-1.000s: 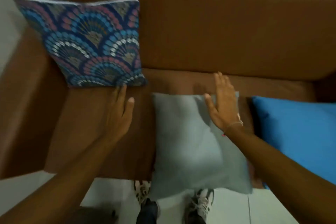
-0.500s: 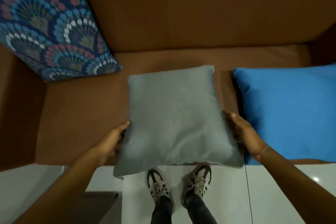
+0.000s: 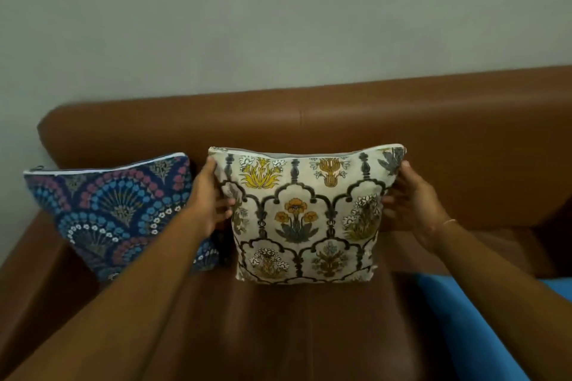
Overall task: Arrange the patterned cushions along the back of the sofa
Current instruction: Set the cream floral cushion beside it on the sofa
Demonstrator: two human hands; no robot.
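grey cushion gone; floral cushion (image 3: pixel 306 216) now upright in both hands' grip

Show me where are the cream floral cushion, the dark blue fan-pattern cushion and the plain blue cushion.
cream floral cushion (image 3: pixel 305 216): head view, on the orange flower at its middle.
dark blue fan-pattern cushion (image 3: pixel 120 204): head view, on a fan motif of its front.
plain blue cushion (image 3: pixel 470 318): head view, on its visible corner.

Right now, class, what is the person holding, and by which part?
The cream floral-patterned square cushion, gripped at its two side edges: left hand and right hand.
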